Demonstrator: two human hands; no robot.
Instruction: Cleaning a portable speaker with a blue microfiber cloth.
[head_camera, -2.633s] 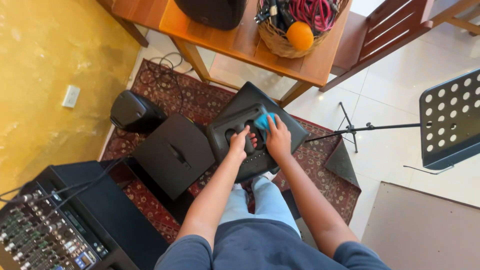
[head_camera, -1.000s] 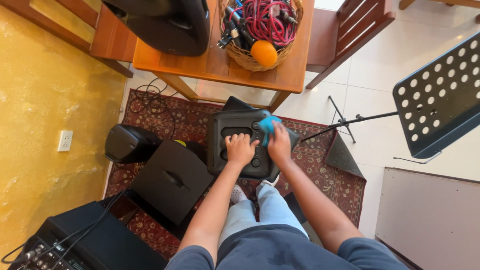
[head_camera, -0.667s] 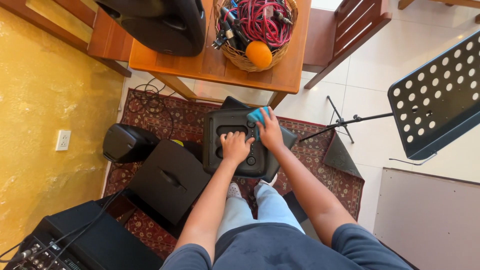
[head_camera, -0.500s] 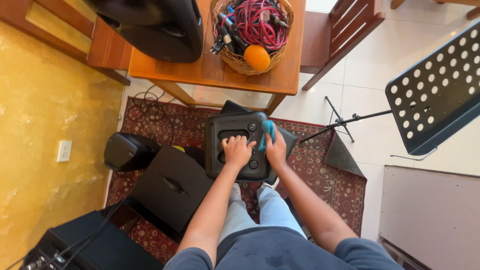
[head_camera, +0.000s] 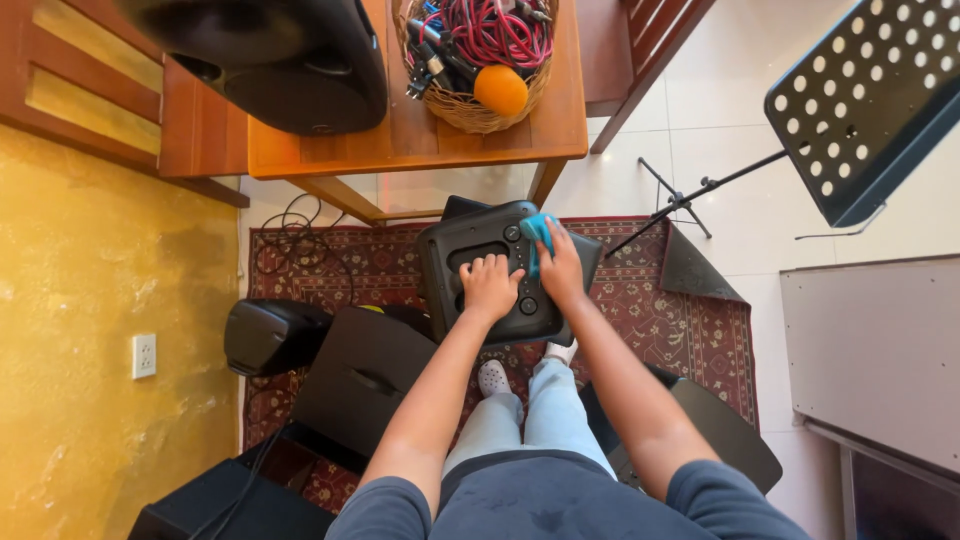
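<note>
Right hand (head_camera: 560, 272) presses a blue cloth (head_camera: 536, 232) onto the speaker (head_camera: 480, 250), near its upper right corner, fingers curled over it. Left hand (head_camera: 490, 287) lies just beside, seemingly flat on the control panel, holding nothing.

Changes recorded against the earlier views:

- Right hand (head_camera: 558, 268) with the small turquoise cleaning cloth (head_camera: 536, 232): first spread over the right part of the black plastic speaker's top panel (head_camera: 480, 262); cloth now bunched at the panel's far right corner, fingers drawn together over it.
- Left hand (head_camera: 489, 286): shifted slightly, now resting near the middle of the panel, just beside the right hand.
- Head camera: tilted away from the near left. The mixing console seen at first has gone out of view; the woven basket of red cables (head_camera: 478, 62) and the large black rounded speaker (head_camera: 285, 62) on the wooden table (head_camera: 420, 140) now show more fully.
</note>
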